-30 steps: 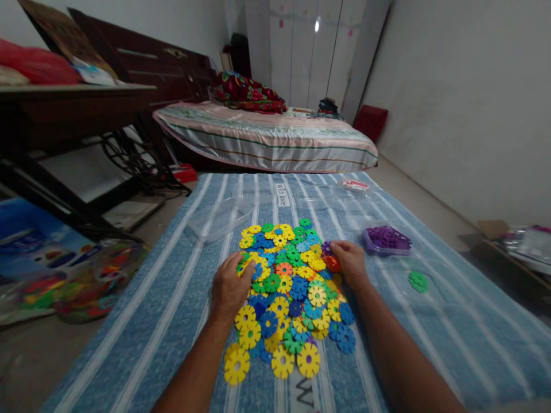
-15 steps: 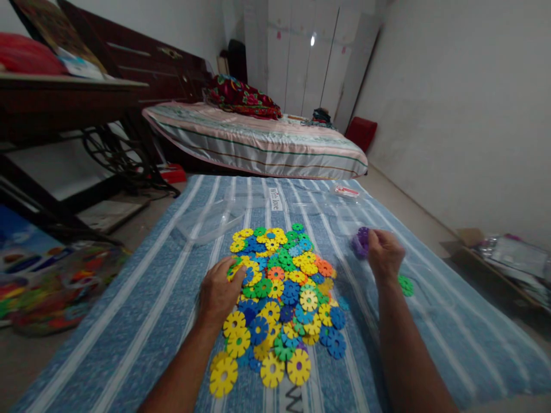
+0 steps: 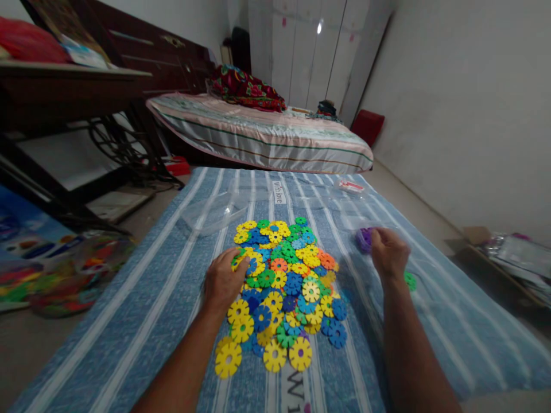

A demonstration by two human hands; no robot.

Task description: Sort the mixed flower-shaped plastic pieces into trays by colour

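A pile of notched plastic flower discs (image 3: pixel 294 283) in yellow, blue, green and orange lies on the striped cloth between my hands. At the pile's left edge, my left hand (image 3: pixel 224 279) has its fingers curled, with a yellow notched disc (image 3: pixel 235 262) between thumb and fingers. Off to the right, my right hand (image 3: pixel 390 252) is closed at a small group of purple notched discs (image 3: pixel 365 238). Its fingertips pinch the purple at the group's right side; the fingers partly hide it. A green disc (image 3: pixel 410 280) lies beside the right wrist.
Clear plastic trays (image 3: pixel 210 213) stand behind the pile, another clear tray (image 3: pixel 357 213) at the back right. A red-and-white packet (image 3: pixel 351 186) lies near the far edge. A bed (image 3: pixel 267 137) stands beyond, a sewing-machine table (image 3: pixel 73 86) at left, an open carton (image 3: pixel 503 258) on the right floor.
My right hand has brought a purple disc down onto the purple group. My left hand stays at the pile's left edge. The whole view has shifted slightly.
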